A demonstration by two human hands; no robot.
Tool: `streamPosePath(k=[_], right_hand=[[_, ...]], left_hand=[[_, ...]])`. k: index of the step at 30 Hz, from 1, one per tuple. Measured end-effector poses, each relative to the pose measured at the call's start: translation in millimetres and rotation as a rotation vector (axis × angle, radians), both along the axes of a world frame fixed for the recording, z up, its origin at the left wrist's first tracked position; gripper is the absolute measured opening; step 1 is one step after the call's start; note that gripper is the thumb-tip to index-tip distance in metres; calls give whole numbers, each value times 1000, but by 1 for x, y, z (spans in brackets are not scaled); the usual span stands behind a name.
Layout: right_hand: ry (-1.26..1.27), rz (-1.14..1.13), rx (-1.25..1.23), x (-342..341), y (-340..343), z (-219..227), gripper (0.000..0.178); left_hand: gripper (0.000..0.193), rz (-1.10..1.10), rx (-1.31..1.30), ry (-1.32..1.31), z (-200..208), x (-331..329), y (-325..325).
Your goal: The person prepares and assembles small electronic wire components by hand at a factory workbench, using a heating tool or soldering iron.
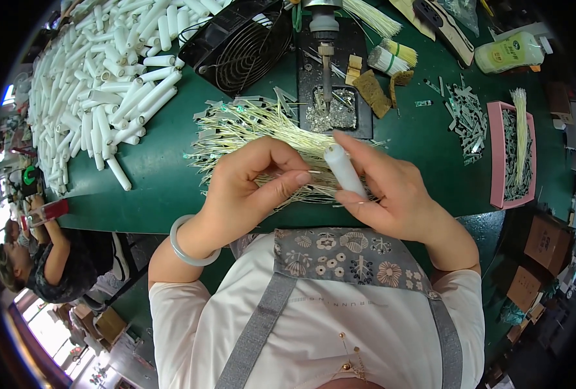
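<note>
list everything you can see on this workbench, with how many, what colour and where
white tubes: a big heap, white, far left of table
wire leads: a heap, pale yellow, centre
fan: one, black, top centre
soldering stand: one, black, top centre
tray: one, pink, right
bottle: one, pale yellow, top right
table: one, green
left hand: pinches a thin lead
right hand: holds one white tube
</note>
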State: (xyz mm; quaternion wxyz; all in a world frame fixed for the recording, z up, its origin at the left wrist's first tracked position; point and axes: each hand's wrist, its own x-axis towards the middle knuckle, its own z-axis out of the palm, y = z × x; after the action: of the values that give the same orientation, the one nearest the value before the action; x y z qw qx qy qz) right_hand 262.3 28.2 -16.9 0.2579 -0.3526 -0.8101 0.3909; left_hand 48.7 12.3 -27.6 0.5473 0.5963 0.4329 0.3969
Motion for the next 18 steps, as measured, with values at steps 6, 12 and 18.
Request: streamPosePath(k=[6,12,18], right_hand=[[100,-85,188,-4,-8,-25,39],[143,-136,530,-12,-9,-33,36],[43,-176,665,-17,-13,-34,33]], left_hand=[[11,28,-227,-296,8,7,3],[9,-33,-307,-348,2,7,6],[7,-7,-480,-511,6,19,7]])
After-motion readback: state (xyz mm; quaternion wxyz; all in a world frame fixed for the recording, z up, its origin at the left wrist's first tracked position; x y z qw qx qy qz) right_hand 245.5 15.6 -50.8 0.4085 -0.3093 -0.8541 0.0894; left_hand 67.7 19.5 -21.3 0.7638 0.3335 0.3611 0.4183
